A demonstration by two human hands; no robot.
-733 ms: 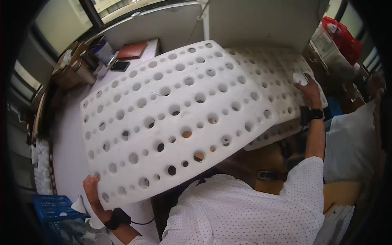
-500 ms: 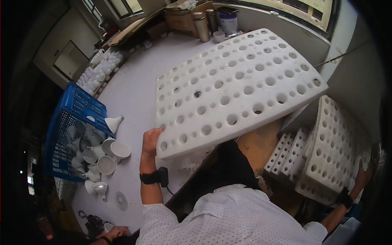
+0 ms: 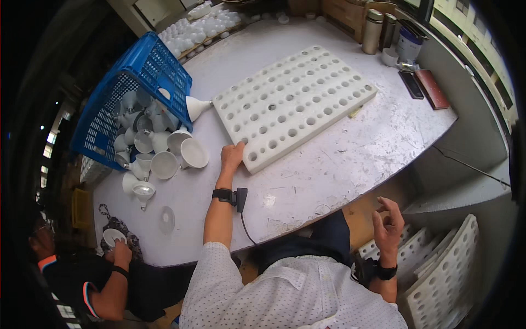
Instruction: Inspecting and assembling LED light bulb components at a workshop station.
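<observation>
On the tabletop right of the blue plastic crate, pinching the perforated foam board near its closest corner with the left hand, holding the right hand empty, half-spread; probably light, stiff, dentable, best gripped by opposite edges.

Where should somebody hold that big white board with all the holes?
I'd grip the white board by the thick edges of both short ends: the left hand holds the left one, so the empty right hand could come from the right. It's wide and lying flat, so two grips should balance better.
</observation>
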